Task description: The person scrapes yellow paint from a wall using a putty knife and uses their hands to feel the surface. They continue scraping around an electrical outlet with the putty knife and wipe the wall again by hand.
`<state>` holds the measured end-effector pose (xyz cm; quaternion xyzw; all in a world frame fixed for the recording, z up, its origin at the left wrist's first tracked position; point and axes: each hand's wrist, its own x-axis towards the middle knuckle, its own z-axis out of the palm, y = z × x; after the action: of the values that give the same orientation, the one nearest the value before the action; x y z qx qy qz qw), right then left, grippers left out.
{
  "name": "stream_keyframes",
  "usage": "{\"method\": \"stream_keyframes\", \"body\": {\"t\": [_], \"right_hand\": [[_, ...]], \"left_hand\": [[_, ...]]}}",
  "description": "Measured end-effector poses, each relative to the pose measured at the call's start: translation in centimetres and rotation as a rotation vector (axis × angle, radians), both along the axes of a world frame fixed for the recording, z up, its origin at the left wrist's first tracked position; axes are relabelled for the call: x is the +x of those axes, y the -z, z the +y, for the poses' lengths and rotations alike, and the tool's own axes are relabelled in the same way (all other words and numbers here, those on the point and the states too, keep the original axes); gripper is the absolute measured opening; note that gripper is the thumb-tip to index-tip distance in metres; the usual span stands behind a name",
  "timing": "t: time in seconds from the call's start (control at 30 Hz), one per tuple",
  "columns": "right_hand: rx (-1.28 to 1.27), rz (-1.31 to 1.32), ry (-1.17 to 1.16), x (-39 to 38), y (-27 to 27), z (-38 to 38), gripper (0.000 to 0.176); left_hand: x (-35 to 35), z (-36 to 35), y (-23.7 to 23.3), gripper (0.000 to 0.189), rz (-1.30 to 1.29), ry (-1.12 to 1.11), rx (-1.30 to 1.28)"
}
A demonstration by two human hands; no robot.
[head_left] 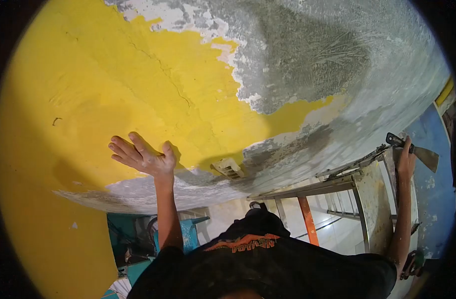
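My left hand [147,157] is at the yellow painted wall [103,89], fingers stretched out and thumb apart, holding nothing. It appears to rest on the paint, just above a stripped grey strip. Far to the right, my right hand [406,158] is closed around the black handle of a putty knife [427,159], its metal blade pointing right. Ragged white and grey bare plaster [307,60] covers the upper right of the wall. A thin crack runs through the yellow paint. Between my hands, a pale electrical outlet [229,168] sits in the wall.
Below the wall stands a metal ladder or scaffold frame [361,214] with an orange leg [307,221]. A blue panel [430,199] rises at the right edge. A teal plastic chair [190,233] and other items lie low on the left, above a tiled floor.
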<state>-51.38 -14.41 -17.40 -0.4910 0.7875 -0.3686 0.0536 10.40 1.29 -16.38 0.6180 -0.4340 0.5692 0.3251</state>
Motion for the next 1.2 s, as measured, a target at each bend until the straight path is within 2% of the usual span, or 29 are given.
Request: {"method": "stream_keyframes", "body": {"t": [0.1,0.23,0.3,0.37,0.43,0.47,0.57,0.63,0.7,0.77,0.83,0.9,0.97,1.0,1.07,1.13,1.17,1.2], "right_hand": [[0.012,0.081,-0.091,-1.1,0.3,0.1,0.073],[-0.056,-0.018,-0.1,-0.4,0.3,0.5,0.075],[0.055,0.179,-0.067,-1.9,0.9,-0.4,0.07],[0.161,0.17,-0.039,-1.7,-0.1,0.0,0.07],[0.113,0.258,-0.286,-1.4,-1.2,0.9,0.067],[0.115,0.271,-0.283,-1.0,-2.1,1.4,0.067],[0.033,0.347,-0.367,1.6,-6.9,2.9,0.056],[-0.255,0.201,-0.61,5.5,-11.0,3.5,0.052],[-0.308,0.27,-0.736,10.7,-16.2,5.2,0.05],[-0.303,0.272,-0.831,12.6,-21.1,4.6,0.053],[-0.315,0.328,-0.864,14.4,-26.0,4.0,0.055],[-0.172,0.215,-0.896,17.1,-31.6,3.5,0.054],[-0.402,0.205,-0.701,16.5,-34.0,1.3,0.063],[-0.395,0.205,-0.701,16.2,-33.8,1.3,0.063],[-0.693,-0.18,-0.464,18.9,-31.9,3.6,0.056],[-0.897,-0.605,-0.659,20.0,-27.3,4.3,0.065],[-0.98,-0.632,-0.647,20.1,-23.9,3.9,0.051],[-0.902,-0.726,-0.682,20.4,-20.0,3.9,0.051]], "left_hand": [[0.1,0.1,0.2,0.074,0.024,-0.012,-0.007],[0.4,-0.1,0.3,0.075,0.048,0.038,-0.031],[0.6,0.1,0.4,0.076,0.055,0.024,-0.031],[0.5,0.2,0.2,0.076,0.087,0.023,-0.042],[0.2,0.1,0.4,0.076,0.13,0.017,-0.056],[0.3,0.1,0.4,0.076,0.134,0.007,-0.059],[0.2,0.3,0.4,0.077,0.195,-0.016,-0.063],[0.2,0.4,0.5,0.076,0.182,-0.015,-0.068],[0.3,0.0,0.3,0.076,0.175,-0.003,-0.084],[0.3,0.4,0.6,0.075,0.174,0.011,-0.086],[0.5,0.2,0.5,0.074,0.174,0.014,-0.094],[0.3,0.4,0.4,0.074,0.182,0.02,-0.093],[0.2,0.5,0.4,0.073,0.195,0.021,-0.087],[0.1,0.5,0.4,0.072,0.197,0.025,-0.092],[0.1,0.5,0.3,0.072,0.202,0.031,-0.098],[0.1,0.6,0.3,0.072,0.203,0.031,-0.1],[0.2,0.5,0.3,0.072,0.202,0.032,-0.101],[0.3,0.6,0.3,0.072,0.205,0.037,-0.107]]}}
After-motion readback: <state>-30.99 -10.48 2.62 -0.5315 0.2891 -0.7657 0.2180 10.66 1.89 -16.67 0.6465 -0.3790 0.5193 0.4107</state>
